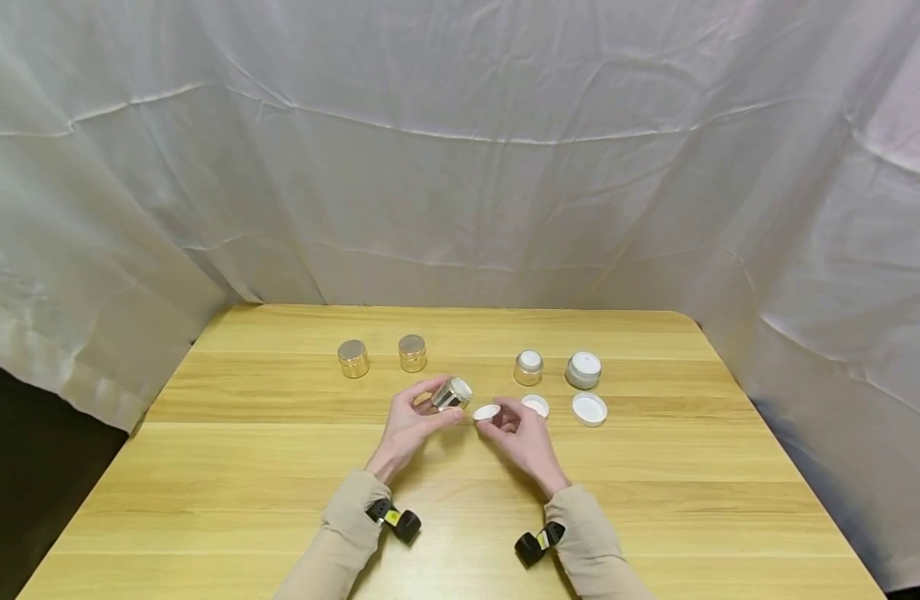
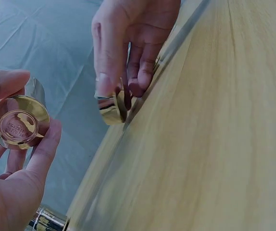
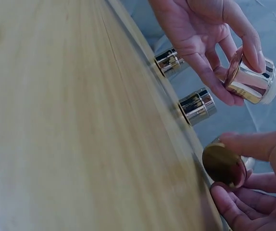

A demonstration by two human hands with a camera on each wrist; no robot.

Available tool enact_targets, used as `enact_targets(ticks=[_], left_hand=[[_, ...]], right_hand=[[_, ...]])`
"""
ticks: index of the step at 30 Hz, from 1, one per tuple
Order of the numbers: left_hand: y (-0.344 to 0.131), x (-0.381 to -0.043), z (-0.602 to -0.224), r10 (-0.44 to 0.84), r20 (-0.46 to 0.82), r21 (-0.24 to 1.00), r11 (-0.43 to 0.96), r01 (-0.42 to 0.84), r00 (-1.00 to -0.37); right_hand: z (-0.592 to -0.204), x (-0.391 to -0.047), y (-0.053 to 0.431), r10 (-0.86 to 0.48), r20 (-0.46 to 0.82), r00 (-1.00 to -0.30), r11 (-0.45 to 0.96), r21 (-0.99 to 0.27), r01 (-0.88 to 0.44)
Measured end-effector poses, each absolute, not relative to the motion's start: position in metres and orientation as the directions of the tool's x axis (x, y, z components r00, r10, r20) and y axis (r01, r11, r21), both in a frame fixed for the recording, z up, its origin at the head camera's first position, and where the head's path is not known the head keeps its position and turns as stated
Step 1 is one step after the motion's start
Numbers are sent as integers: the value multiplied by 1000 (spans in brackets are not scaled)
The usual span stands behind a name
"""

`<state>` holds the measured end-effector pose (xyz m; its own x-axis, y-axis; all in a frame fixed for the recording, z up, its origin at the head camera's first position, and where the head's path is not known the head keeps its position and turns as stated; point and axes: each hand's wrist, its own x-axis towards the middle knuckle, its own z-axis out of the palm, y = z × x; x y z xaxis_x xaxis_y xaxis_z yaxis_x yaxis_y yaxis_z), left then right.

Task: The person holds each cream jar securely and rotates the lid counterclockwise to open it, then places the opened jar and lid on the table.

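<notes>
The jar (image 1: 451,395) is grasped in the left hand (image 1: 403,423), between thumb and fingers, and is held tilted above the table (image 1: 460,521). Its long axis is slanted so that the mouth is turned toward the right hand (image 1: 526,435), by which the lid (image 1: 486,412) is pinched at the rim, white inner face up. The two are separated by a small gap, the lid being placed to the right of the mouth and slightly nearer the body. Open room is offered between the forearms. Farther out, the right side is bounded by two loose lids (image 1: 589,409) and two white-topped jars (image 1: 583,370), the left by two gold-topped jars (image 1: 353,359).
</notes>
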<state>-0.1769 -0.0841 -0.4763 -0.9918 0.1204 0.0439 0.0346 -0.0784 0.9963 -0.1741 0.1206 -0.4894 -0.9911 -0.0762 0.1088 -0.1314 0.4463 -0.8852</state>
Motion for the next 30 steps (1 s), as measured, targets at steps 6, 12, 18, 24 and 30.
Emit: enact_targets(ticks=[6,12,18,24,30], left_hand=[[-85,-177,-475,114,39,996,-86,29,-993],[-85,-178,-475,124,33,996,-90,22,-992],[-85,-178,-475,99,22,995,-100,13,-995],[-84,-180,-475,95,21,994,-110,10,-995],[-84,-180,-474,104,15,994,-110,4,-994]], right_hand=[[-490,-176,119,-84,119,-989,467,-872,-144],[-490,-180,116,-60,122,-991,533,-835,-136],[-490,-186,111,-45,156,-987,607,-780,-151],[-491,-188,107,-32,197,-980,657,-734,-169],[-495,-190,105,-12,176,-984,667,-732,-139]])
